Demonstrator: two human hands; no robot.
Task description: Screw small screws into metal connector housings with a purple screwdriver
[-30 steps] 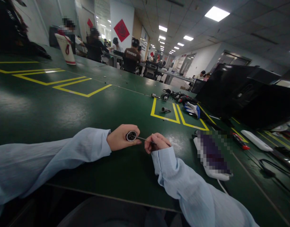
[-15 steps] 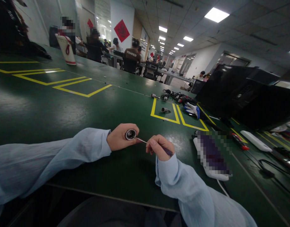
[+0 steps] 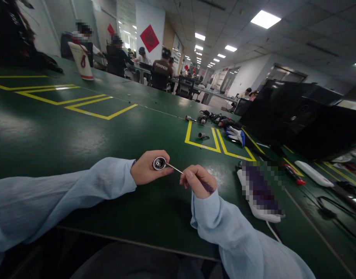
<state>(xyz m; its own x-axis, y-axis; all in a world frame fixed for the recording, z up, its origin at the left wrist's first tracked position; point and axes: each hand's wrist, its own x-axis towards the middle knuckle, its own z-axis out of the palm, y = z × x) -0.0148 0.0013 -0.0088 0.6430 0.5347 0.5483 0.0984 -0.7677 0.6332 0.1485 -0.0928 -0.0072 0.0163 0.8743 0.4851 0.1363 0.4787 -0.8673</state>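
My left hand is closed around a round metal connector, its open end turned toward me with small round parts inside. In my right hand is a thin-shafted screwdriver with a dark purple handle, mostly hidden by the palm. The shaft points up and left to the connector's right rim; whether the tip touches it I cannot tell. Both hands are just above the green table. Farther back, a similar metal part lies inside a yellow taped square.
Beyond the square sit several dark metal parts and a white-and-blue glove. To my right are a white device with a blurred screen, a red-and-black tool and cables. A paper cup stands at the far left; people sit beyond.
The connector has moved slightly up and left, and its inside shows more. My right hand has shifted a little to the right, drawing the screwdriver tip back toward the rim.
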